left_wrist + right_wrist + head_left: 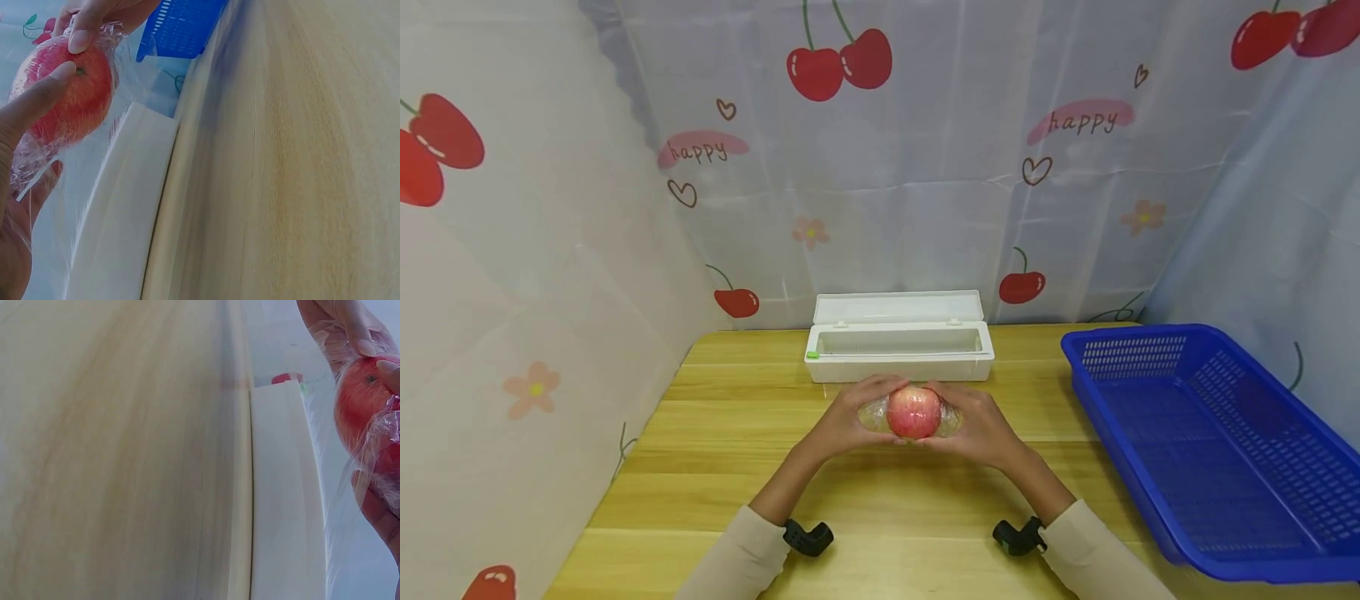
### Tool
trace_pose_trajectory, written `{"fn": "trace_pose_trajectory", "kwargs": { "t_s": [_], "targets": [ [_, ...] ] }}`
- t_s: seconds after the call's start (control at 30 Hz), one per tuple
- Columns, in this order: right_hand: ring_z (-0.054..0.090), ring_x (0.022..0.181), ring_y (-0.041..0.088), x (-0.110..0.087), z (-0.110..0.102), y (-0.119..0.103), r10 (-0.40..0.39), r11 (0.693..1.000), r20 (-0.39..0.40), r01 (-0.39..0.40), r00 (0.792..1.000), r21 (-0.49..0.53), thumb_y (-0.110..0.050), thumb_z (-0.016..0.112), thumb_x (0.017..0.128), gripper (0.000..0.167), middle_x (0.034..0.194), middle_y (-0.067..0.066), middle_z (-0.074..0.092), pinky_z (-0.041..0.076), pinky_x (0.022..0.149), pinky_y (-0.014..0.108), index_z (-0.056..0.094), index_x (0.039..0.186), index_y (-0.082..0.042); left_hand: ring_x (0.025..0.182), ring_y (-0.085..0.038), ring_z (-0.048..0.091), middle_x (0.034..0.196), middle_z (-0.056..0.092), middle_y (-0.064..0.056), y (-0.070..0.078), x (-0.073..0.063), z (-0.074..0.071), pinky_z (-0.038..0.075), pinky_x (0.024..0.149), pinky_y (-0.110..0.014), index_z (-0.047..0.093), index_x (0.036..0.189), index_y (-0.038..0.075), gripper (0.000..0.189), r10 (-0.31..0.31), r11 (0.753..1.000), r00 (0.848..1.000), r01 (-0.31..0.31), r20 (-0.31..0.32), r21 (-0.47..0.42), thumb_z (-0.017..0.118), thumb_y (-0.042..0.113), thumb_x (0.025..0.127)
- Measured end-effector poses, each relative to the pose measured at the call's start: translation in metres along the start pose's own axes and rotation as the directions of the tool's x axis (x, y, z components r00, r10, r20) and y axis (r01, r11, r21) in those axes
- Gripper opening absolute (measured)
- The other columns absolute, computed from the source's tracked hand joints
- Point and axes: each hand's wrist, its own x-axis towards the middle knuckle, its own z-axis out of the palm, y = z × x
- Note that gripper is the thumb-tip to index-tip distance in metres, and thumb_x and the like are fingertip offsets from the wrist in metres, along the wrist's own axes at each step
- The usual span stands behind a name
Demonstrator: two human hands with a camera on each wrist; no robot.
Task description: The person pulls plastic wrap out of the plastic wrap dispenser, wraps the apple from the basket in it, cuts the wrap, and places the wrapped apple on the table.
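A red apple (913,412) is held between both hands, its skin showing through clear plastic wrap (874,414). My left hand (842,418) grips it from the left, thumb on the near side and fingers on the far side. From the right, my right hand (983,427) holds it the same way. In the left wrist view both thumbs press close to the stem hollow of the apple (97,94). Loose, crinkled film bunches at both sides of the fruit in the right wrist view. Just behind the hands stands a white cling film box (901,369), its lid raised.
On the right of the wooden table (715,467) stands a large blue plastic basket (1127,450) with perforated sides. A small green slider (812,355) sits at the box's left end. Cherry-printed curtains (910,208) enclose the table's back and sides.
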Motion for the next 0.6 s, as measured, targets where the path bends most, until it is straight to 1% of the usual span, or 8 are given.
{"fn": "trace_pose_trajectory", "kwargs": {
  "t_s": [0.1, 0.2, 0.27, 0.33, 0.4, 0.47, 0.53, 0.6],
  "targets": [
    [0.071, 0.105, 0.021, 0.000, 0.000, 0.000, 0.004, 1.000, -0.001, -0.004, 1.000, -0.002, -0.036, 0.098, 0.065, 0.073, 0.118, 0.004, 0.073, 0.061, 0.085, 0.040, 0.068, 0.127, -0.010, 0.126, -0.035, 0.058, 0.135, 0.061, -0.019, 0.005, 0.001, 0.000, 0.052, 0.103, -0.045, 0.059, 0.137, -0.003, 0.084, 0.007, 1.000, 1.000, -0.007, -0.007, 0.004, 0.097, 0.006, 0.063],
    [0.071, 0.105, 0.020, -0.001, 0.000, -0.001, 0.021, 1.000, 0.006, -0.021, 1.000, 0.003, -0.037, 0.097, 0.066, 0.073, 0.118, 0.004, 0.073, 0.061, 0.085, 0.040, 0.068, 0.128, -0.010, 0.125, -0.038, 0.057, 0.133, 0.061, -0.022, 0.017, 0.004, -0.003, 0.052, 0.103, -0.045, 0.059, 0.135, -0.006, 0.081, 0.009, 1.000, 1.000, -0.009, -0.010, 0.002, 0.096, 0.002, 0.063],
    [0.070, 0.106, 0.020, 0.000, 0.000, -0.002, 0.033, 0.999, 0.014, -0.033, 0.999, 0.009, -0.039, 0.096, 0.067, 0.073, 0.119, 0.003, 0.073, 0.061, 0.086, 0.039, 0.068, 0.129, -0.011, 0.126, -0.037, 0.058, 0.132, 0.062, -0.022, 0.026, 0.006, -0.006, 0.052, 0.103, -0.045, 0.060, 0.134, -0.005, 0.079, 0.009, 1.000, 1.000, -0.009, -0.009, 0.002, 0.096, 0.001, 0.063],
    [0.070, 0.107, 0.019, 0.000, -0.001, -0.002, 0.046, 0.999, 0.025, -0.046, 0.999, 0.013, -0.040, 0.095, 0.069, 0.073, 0.120, 0.003, 0.072, 0.060, 0.087, 0.038, 0.067, 0.129, -0.012, 0.126, -0.034, 0.058, 0.132, 0.062, -0.021, 0.030, 0.007, -0.008, 0.052, 0.104, -0.044, 0.061, 0.134, -0.003, 0.078, 0.017, 1.000, 1.000, -0.018, -0.008, -0.005, 0.095, 0.001, 0.064],
    [0.070, 0.108, 0.019, 0.000, -0.001, -0.003, 0.053, 0.998, 0.032, -0.053, 0.998, 0.018, -0.043, 0.094, 0.070, 0.073, 0.121, 0.002, 0.072, 0.060, 0.087, 0.038, 0.067, 0.130, -0.013, 0.126, -0.031, 0.058, 0.132, 0.063, -0.020, 0.031, 0.007, -0.008, 0.052, 0.104, -0.043, 0.061, 0.135, -0.001, 0.078, 0.033, 0.999, 0.999, -0.033, -0.008, -0.005, 0.096, 0.002, 0.065],
    [0.070, 0.109, 0.018, 0.000, -0.001, -0.004, 0.058, 0.998, 0.035, -0.058, 0.998, 0.021, -0.044, 0.094, 0.070, 0.073, 0.122, 0.001, 0.072, 0.060, 0.088, 0.037, 0.067, 0.131, -0.013, 0.125, -0.030, 0.059, 0.131, 0.064, -0.019, 0.030, 0.008, -0.008, 0.052, 0.104, -0.042, 0.062, 0.134, -0.001, 0.078, 0.045, 0.999, 0.999, -0.045, -0.011, -0.013, 0.096, 0.003, 0.064],
    [0.070, 0.108, 0.019, 0.000, 0.000, -0.004, 0.054, 0.998, 0.032, -0.055, 0.998, 0.023, -0.044, 0.093, 0.070, 0.073, 0.121, 0.002, 0.072, 0.060, 0.087, 0.038, 0.067, 0.131, -0.012, 0.122, -0.030, 0.061, 0.129, 0.066, -0.019, 0.030, 0.008, -0.008, 0.053, 0.102, -0.041, 0.063, 0.132, -0.003, 0.076, 0.047, 0.999, 0.999, -0.048, -0.015, -0.023, 0.096, 0.004, 0.064],
    [0.070, 0.106, 0.020, -0.001, 0.001, -0.004, 0.049, 0.999, 0.030, -0.049, 0.998, 0.017, -0.043, 0.093, 0.071, 0.073, 0.120, 0.004, 0.072, 0.061, 0.086, 0.039, 0.067, 0.131, -0.010, 0.119, -0.031, 0.063, 0.126, 0.067, -0.019, 0.026, 0.007, -0.006, 0.054, 0.100, -0.040, 0.064, 0.129, -0.004, 0.075, 0.038, 0.999, 0.999, -0.039, -0.031, -0.033, 0.097, 0.004, 0.062]
  ]
}}
